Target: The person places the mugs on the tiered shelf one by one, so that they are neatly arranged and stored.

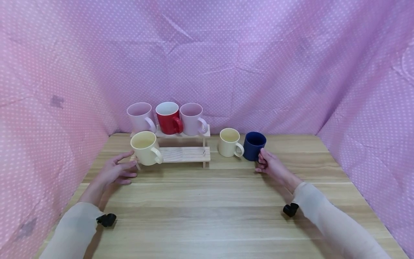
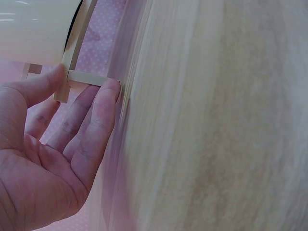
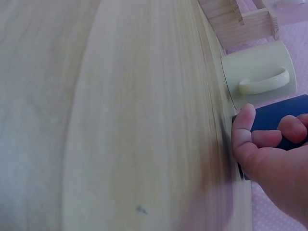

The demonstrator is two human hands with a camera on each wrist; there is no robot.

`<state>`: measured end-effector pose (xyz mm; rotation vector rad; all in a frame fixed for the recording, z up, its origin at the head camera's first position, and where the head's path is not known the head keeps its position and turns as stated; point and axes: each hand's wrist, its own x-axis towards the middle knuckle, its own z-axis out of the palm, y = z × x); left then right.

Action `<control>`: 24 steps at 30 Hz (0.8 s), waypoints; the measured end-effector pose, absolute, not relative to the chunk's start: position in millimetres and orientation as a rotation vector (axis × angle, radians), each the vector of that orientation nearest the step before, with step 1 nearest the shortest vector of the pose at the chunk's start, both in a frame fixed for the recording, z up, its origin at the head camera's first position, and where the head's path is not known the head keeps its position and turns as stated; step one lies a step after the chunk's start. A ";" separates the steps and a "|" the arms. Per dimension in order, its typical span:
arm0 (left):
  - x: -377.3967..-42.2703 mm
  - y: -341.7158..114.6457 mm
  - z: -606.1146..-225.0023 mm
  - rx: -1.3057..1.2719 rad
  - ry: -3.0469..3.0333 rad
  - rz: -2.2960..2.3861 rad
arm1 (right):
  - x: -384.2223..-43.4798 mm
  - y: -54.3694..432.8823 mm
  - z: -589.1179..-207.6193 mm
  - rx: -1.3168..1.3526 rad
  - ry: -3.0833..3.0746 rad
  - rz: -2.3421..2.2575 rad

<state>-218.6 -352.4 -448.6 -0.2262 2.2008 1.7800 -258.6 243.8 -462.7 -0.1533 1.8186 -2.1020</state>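
My left hand (image 1: 113,171) is at the left end of a two-tier wooden rack (image 1: 184,154), thumb and fingertips around the end of its lower board beside the leg. On that board, close by, stands a pale yellow mug (image 1: 143,153). My right hand (image 1: 273,167) grips a navy blue mug (image 1: 250,148) on its handle side; the fingers hide most of the handle. The blue mug stands upright at the back of the table. Just left of it is a second pale yellow mug (image 1: 227,145), its handle turned toward the blue one.
The rack's upper board carries a light pink mug (image 1: 139,120) at left, a red mug (image 1: 166,122) with a white inside, and another light pink mug (image 1: 191,122). A pink dotted cloth (image 1: 207,64) hangs behind the wooden table (image 1: 200,205) and along both sides.
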 end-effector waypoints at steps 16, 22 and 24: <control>-214.6 -350.0 -447.8 -0.238 2.229 1.752 | -254.7 247.7 -464.8 -0.155 1.848 -2.126; -214.4 -349.4 -444.8 -0.237 2.231 1.739 | -244.2 251.7 -447.3 -0.207 1.870 -2.126; -215.2 -349.6 -442.5 -0.246 2.238 1.734 | -240.7 253.5 -436.7 -0.264 1.873 -2.118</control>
